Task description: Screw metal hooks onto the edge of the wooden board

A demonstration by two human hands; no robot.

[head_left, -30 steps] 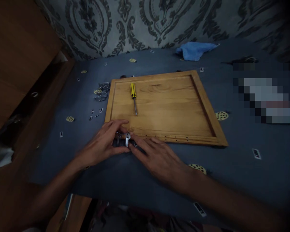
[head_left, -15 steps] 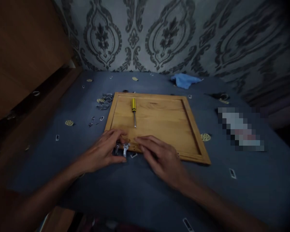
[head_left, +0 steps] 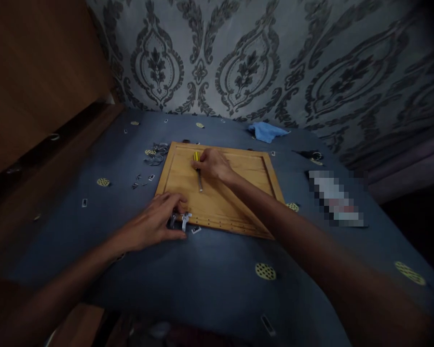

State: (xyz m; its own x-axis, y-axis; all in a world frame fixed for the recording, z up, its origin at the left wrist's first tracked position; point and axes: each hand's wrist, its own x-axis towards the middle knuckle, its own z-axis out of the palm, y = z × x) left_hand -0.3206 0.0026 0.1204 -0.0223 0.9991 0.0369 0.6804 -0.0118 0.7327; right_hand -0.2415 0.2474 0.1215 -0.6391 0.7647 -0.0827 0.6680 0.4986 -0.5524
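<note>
A framed wooden board (head_left: 224, 193) lies on the dark blue patterned cloth, with a row of small holes along its near edge. At its near left corner, a silver metal hook (head_left: 185, 220) hangs over the edge, and a second hook (head_left: 172, 221) sits just left of it, partly hidden. My left hand (head_left: 159, 219) is curled around these hooks, thumb below and fingertips on the board. Over the board's upper left part, my right hand (head_left: 214, 165) closes on the yellow and black handle of a screwdriver (head_left: 200, 183), its shaft pointing toward me.
Loose metal hooks (head_left: 158, 153) and several screws (head_left: 136, 182) lie left of the board. A blue cloth (head_left: 267, 131) rests at the back, near the patterned wall (head_left: 198, 72). A blurred-out flat packet (head_left: 336, 197) is on the right. Wooden furniture (head_left: 39, 82) borders the left side.
My right hand has moved from the board's near edge, up and away, to the screwdriver and taken hold of its handle. My left hand has stayed at the hooks. The view has shifted slightly.
</note>
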